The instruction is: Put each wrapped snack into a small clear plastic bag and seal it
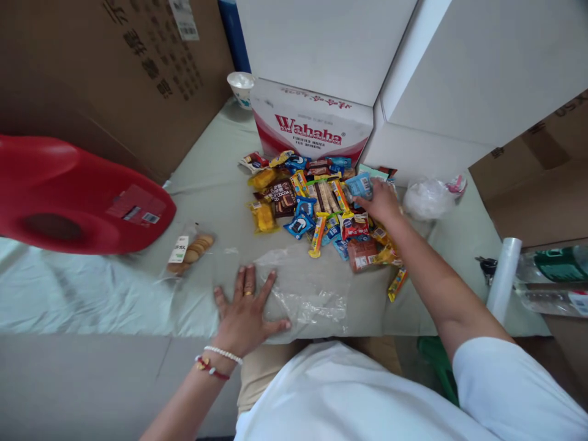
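My left hand (244, 315) lies flat on the cloth-covered table with its fingers spread. Beside its fingertips and thumb rests a clear plastic bag (312, 297), flat and crinkled. My right hand (380, 201) reaches to the right side of a heap of wrapped snacks, its thumb and fingers closed around a light-blue snack packet (359, 186). Around it are a brown cocoa packet (282, 196), a pack of wafer bars (324, 197), a red packet (354, 226) and several small yellow and blue packets. My right fingers partly hide the held packet.
A clear pack of round biscuits (190, 251) lies left, near a large red plastic object (78, 196). Behind the heap stands a Wahaha carton (315, 125), with a paper cup (241, 89) beside it. A crumpled plastic bag (429, 199), a plastic roll (504, 278) and bottles (560, 264) are right.
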The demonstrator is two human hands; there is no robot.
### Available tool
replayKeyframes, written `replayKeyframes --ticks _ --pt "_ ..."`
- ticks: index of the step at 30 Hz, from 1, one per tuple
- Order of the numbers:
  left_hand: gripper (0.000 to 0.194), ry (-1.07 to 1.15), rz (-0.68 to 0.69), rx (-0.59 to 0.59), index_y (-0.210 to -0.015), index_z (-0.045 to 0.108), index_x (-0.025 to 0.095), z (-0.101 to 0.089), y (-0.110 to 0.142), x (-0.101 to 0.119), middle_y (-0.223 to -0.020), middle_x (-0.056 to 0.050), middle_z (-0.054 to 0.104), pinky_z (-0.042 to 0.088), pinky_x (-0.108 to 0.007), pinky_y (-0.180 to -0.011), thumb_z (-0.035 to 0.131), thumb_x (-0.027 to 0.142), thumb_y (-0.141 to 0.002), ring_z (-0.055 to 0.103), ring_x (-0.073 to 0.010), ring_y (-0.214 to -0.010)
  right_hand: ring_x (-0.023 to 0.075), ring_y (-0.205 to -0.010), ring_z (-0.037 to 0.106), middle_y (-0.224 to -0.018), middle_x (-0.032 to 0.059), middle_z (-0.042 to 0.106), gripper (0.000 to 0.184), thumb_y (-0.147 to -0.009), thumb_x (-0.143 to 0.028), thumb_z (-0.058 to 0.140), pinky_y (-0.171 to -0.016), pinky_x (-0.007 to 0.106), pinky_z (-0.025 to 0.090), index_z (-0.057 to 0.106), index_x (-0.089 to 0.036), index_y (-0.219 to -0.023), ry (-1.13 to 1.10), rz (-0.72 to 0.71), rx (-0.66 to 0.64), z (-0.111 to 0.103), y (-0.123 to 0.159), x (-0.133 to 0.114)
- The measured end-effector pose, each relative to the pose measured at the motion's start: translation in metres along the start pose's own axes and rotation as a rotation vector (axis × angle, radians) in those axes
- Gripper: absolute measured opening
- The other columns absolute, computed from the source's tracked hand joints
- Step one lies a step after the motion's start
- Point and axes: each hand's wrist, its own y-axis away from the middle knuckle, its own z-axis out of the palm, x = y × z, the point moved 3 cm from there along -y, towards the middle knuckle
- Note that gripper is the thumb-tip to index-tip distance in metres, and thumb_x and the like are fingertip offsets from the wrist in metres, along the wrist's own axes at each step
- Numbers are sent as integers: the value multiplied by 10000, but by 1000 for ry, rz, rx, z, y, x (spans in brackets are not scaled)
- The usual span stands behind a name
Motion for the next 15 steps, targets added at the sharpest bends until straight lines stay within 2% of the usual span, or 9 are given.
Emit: replayKeyframes --ticks 2,4,7,9,10,12,13,15 --pt "1121 10 -25 -22 -1621 315 253 -2 1 4 -1715 -269 99 137 -850 -1108 751 723 -702 123 -490 -1588 408 -1271 513 -1346 250 612 663 -874 -372 687 -1050 538 421 526 -91 -1453 64 3 18 7 -8 -12" --pt "1128 17 -40 -33 -1625 301 249 -3 1 5 -1716 -267 98 133 -846 -1115 756 717 -705 117 -485 -1591 405 -1248 510 -1316 235 622 590 -875 -279 637 -1053 550 403 549 -106 -1432 51 29 68 1 -1 -19" --pt "1134 25 -45 -51 -1625 298 253 -4 1 5 -1717 -262 78 121 -842 -1123 771 707 -700 102 -476 -1596 388 -1242 496 -1339 221 591 605 -878 -261 578 -1077 558 383 518 -120 -1463 -64 32 231 -29 37 -26" --pt "1147 35 -46 -60 -1626 294 260 -5 1 5 -1718 -261 65 111 -846 -1121 780 710 -689 89 -478 -1597 359 -1258 487 -1362 189 573 618 -879 -254 558 -1092 536 387 492 -153 -1485 -179 -73 282 -48 76 -43" --pt "1158 43 -48 -62 -1628 288 263 -5 1 5 -1718 -262 62 106 -850 -1119 784 713 -683 86 -482 -1596 337 -1256 495 -1366 166 575 612 -876 -242 555 -1090 512 401 495 -179 -1481 -243 -180 237 -51 99 -56" --pt "1178 60 -48 -64 -1631 273 271 -6 1 5 -1720 -259 59 101 -856 -1114 791 716 -671 85 -490 -1593 305 -1248 509 -1357 128 595 573 -867 -232 584 -1092 476 410 542 -213 -1438 -333 -437 11 -44 145 -89" --pt "1181 67 -47 -66 -1633 268 276 -6 1 5 -1722 -254 57 101 -858 -1114 793 715 -670 85 -491 -1593 299 -1233 515 -1351 121 603 564 -859 -230 606 -1087 473 410 563 -216 -1422 -340 -520 -95 -35 166 -104" --pt "1174 72 -48 -70 -1635 259 287 -6 1 5 -1726 -241 52 103 -859 -1114 790 710 -677 84 -483 -1595 306 -1222 513 -1356 127 609 595 -854 -215 637 -1066 485 417 560 -207 -1445 -282 -597 -281 -8 198 -126"
